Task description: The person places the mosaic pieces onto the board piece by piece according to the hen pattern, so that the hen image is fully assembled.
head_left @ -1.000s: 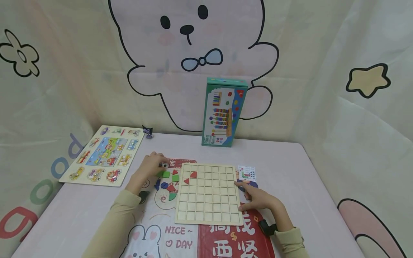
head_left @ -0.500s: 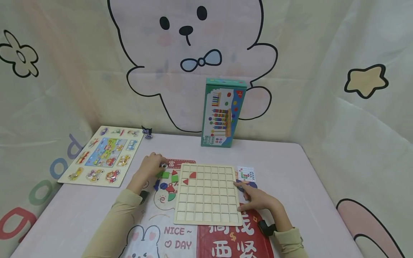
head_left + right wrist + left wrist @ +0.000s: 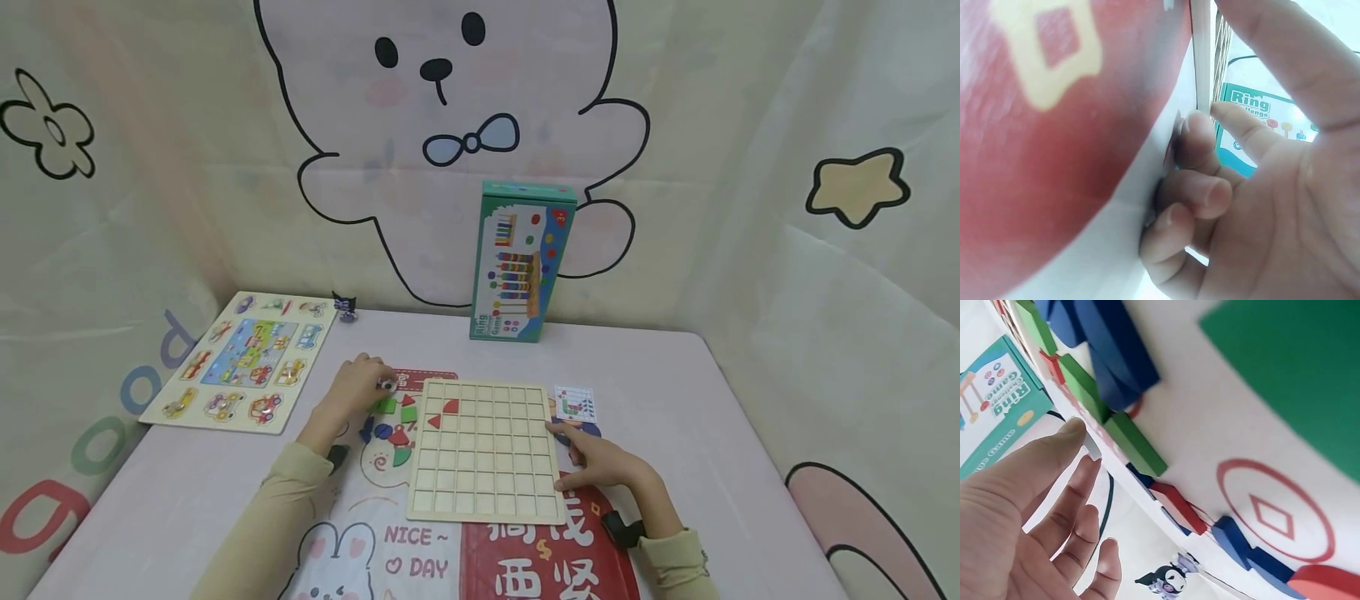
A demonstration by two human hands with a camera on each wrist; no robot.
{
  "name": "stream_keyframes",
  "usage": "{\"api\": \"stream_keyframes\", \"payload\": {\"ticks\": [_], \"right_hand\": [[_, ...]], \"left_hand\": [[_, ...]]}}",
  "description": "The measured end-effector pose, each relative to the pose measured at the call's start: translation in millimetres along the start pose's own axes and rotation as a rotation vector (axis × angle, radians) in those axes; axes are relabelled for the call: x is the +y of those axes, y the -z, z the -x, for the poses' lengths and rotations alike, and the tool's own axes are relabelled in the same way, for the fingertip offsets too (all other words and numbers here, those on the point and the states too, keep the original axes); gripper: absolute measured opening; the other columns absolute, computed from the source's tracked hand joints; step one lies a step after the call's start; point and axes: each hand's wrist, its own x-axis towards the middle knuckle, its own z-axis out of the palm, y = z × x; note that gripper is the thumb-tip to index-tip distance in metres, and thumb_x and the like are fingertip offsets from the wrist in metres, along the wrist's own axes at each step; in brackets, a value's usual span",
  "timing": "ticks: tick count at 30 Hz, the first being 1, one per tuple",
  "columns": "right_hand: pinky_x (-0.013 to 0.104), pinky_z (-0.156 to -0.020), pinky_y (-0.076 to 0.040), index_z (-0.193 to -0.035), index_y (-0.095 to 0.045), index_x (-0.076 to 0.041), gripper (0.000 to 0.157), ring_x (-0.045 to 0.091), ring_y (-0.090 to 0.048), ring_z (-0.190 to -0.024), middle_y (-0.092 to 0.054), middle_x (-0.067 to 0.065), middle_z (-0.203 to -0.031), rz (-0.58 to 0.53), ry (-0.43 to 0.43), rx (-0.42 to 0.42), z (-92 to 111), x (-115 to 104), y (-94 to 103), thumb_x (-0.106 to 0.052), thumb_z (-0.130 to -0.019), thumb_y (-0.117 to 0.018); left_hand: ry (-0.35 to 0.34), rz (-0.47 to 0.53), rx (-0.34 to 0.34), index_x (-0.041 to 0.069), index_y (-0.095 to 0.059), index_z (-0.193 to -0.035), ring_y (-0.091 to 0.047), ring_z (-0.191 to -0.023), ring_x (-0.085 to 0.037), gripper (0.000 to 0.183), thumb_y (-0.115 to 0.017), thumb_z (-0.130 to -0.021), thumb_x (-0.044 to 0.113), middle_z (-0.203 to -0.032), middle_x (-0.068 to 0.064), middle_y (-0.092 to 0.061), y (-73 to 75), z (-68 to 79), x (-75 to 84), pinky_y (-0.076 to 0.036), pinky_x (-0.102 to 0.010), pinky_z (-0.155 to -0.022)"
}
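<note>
My left hand (image 3: 356, 385) is over the loose pieces left of the wooden grid board (image 3: 480, 483). Between its thumb and index finger it pinches a small pale piece (image 3: 1092, 447), mostly covered by the fingertips. Green blocks (image 3: 1137, 445), blue pieces (image 3: 1125, 356) and a red piece (image 3: 1177, 507) lie close to those fingers. Two red pieces (image 3: 450, 407) sit in the board's upper left cells. My right hand (image 3: 600, 458) rests at the board's right edge, index fingertip and thumb touching it, the other fingers bent loosely beneath.
A small pattern card (image 3: 575, 404) lies right of the board. Behind stands a green Ring game box (image 3: 517, 267). A vehicle puzzle board (image 3: 176, 408) lies at the back left with a small dark figurine (image 3: 345, 307) beside it. A printed mat (image 3: 416, 550) is under the board.
My left hand has shifted very slightly to the right over the pieces. The right hand and the grid board keep their places.
</note>
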Motion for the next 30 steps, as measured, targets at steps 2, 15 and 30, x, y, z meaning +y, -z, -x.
{"api": "stream_keyframes", "payload": {"ticks": [2,15,30], "right_hand": [[0.033,-0.063,-0.036,-0.144,-0.031,-0.018,0.092,0.018,-0.043,-0.076,-0.042,0.005,-0.082,0.001,-0.002,0.002,0.0,0.5,-0.1,-0.041,-0.069,-0.078],[0.031,-0.061,-0.038,-0.144,-0.032,-0.017,0.092,0.017,-0.042,-0.073,-0.04,0.005,-0.08,0.0,0.009,0.008,0.1,1.6,-0.7,-0.041,-0.068,-0.079],[0.026,-0.057,-0.037,-0.144,-0.032,-0.016,0.093,0.015,-0.041,-0.07,-0.041,0.004,-0.079,0.012,0.02,0.013,0.5,0.7,-0.4,-0.041,-0.068,-0.078]], "left_hand": [[-0.009,0.003,0.006,0.015,-0.072,-0.101,-0.052,-0.089,-0.022,0.025,-0.075,-0.077,0.018,-0.097,-0.003,-0.065,0.0,0.7,2.4,-0.042,-0.044,-0.082],[-0.089,0.0,0.009,0.018,-0.072,-0.099,-0.052,-0.088,-0.021,0.023,-0.074,-0.077,0.023,-0.097,-0.001,-0.067,-1.4,6.9,20.9,-0.044,-0.046,-0.079],[-0.152,0.096,0.012,0.02,-0.073,-0.096,-0.052,-0.091,-0.017,0.02,-0.076,-0.076,0.022,-0.096,0.005,-0.067,-11.4,10.5,46.4,-0.043,-0.039,-0.085]]}}
